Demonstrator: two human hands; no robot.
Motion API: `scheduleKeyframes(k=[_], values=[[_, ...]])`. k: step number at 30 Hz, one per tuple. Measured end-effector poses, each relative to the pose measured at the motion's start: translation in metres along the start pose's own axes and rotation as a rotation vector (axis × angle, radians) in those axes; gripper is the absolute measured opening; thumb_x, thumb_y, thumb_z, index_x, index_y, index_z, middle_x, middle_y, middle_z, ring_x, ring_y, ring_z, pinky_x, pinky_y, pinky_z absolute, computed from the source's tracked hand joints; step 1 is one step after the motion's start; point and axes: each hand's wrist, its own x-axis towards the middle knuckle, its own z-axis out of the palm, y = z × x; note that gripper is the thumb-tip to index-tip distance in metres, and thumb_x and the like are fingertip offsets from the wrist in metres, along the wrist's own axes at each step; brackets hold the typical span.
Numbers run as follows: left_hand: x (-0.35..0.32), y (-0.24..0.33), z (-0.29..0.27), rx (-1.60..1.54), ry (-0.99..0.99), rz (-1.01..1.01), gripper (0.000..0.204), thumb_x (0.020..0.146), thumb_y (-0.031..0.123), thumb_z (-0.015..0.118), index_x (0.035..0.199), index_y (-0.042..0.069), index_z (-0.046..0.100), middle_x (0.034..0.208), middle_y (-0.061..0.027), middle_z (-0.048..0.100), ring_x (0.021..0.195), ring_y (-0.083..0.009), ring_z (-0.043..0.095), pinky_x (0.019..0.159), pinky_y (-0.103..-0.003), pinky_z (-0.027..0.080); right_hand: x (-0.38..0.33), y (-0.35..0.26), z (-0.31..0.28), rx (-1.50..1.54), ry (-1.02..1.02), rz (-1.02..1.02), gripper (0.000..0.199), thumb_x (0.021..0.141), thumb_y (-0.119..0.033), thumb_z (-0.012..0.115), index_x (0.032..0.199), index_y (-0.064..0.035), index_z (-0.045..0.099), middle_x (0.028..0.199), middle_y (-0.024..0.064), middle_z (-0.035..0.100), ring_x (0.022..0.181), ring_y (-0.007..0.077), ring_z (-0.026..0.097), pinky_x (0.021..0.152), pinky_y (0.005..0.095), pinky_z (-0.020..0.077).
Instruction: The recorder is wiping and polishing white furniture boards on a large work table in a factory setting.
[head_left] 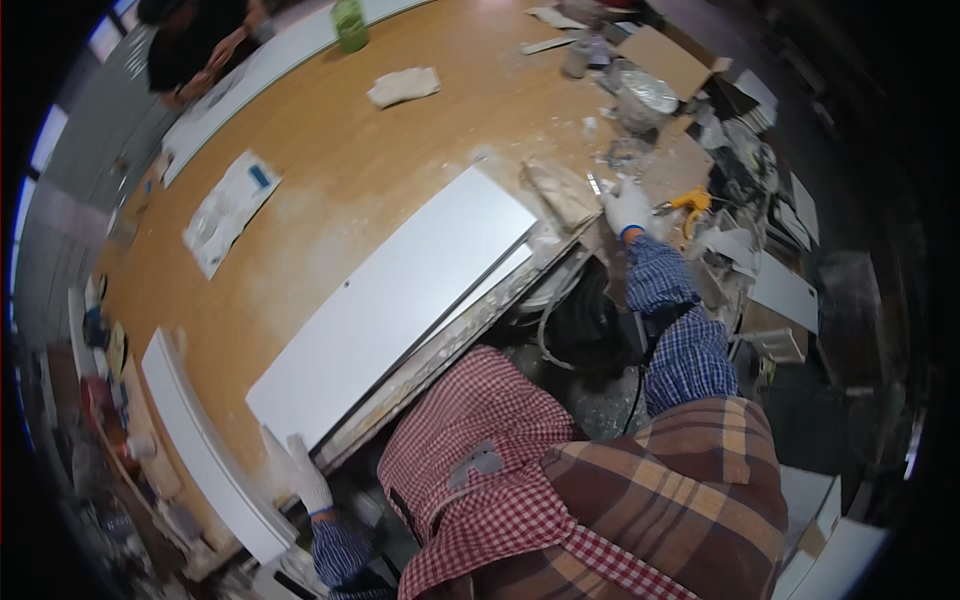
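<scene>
A long white panel lies flat along the near edge of the table, with another white panel partly showing under its near side. At the panel's lower left end, my left hand in a white glove has its fingers stretched and thumb apart, beside the panel's corner. My right hand, also gloved, reaches past the far right end, its fingers bent. By these fingers is a slim pale object, too small to name. Just right of that hand lies an orange glue gun.
A brown folded cloth or bag lies beyond the panel. Scraps, cardboard and plastic wrap heap the right side. A curved white board sits at left. Across the table are a paper sheet, a green container and another person.
</scene>
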Motion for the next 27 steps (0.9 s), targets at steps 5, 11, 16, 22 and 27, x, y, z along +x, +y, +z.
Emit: scheduleKeyframes(k=[5,11,16,22,27], values=[[0.009,0.012,-0.002,0.442,-0.005,0.196,0.068,0.099,0.029,0.063,0.153,-0.005,0.039,0.16,-0.0282,0.036,0.148,-0.0435,0.034,0.123,-0.048,0.027,0.039,0.049,0.003,0.053,-0.096,-0.048,0.054,0.08,-0.043,0.074,0.108,0.0023,0.068,0.103,0.0287,0.073,0.102,0.0455,0.069,0.089,0.0501,0.0541],[0.027,0.098,0.014,0.623,0.175,0.458,0.063,0.086,0.025,0.073,0.139,-0.003,0.054,0.148,-0.0274,0.048,0.14,-0.046,0.041,0.117,-0.058,0.031,0.036,0.033,-0.008,0.15,-0.094,-0.053,0.045,0.088,-0.033,0.069,0.116,0.0021,0.068,0.1,0.0262,0.072,0.094,0.0404,0.07,0.086,0.0456,0.0539],[0.059,0.133,0.065,0.467,0.117,0.494,0.066,0.086,0.022,0.075,0.143,-0.002,0.053,0.15,-0.0276,0.049,0.143,-0.048,0.039,0.117,-0.055,0.032,-0.096,-0.126,-0.044,0.391,0.099,-0.891,0.019,0.098,-0.019,0.063,0.105,-0.0024,0.068,0.09,0.0146,0.068,0.085,0.0308,0.065,0.078,0.037,0.0502],[0.07,0.121,0.102,0.503,0.042,0.418,0.054,0.093,0.032,0.067,0.134,-0.002,0.058,0.142,-0.0208,0.056,0.139,-0.0407,0.043,0.119,-0.052,0.028,-0.242,-0.263,-0.034,0.353,-0.27,-1.01,0.012,0.093,-0.02,0.064,0.101,-0.0112,0.067,0.091,0.0156,0.063,0.081,0.0366,0.066,0.073,0.0468,0.0533],[0.071,0.147,0.093,0.453,0.06,0.504,0.042,0.088,0.03,0.069,0.115,0.0,0.061,0.115,-0.0145,0.06,0.113,-0.0325,0.051,0.102,-0.048,0.036,-0.25,-0.278,-0.003,0.217,-0.24,-1.052,0.02,0.095,-0.021,0.062,0.113,-0.0125,0.062,0.088,0.0155,0.062,0.078,0.0377,0.066,0.068,0.0483,0.0527]])
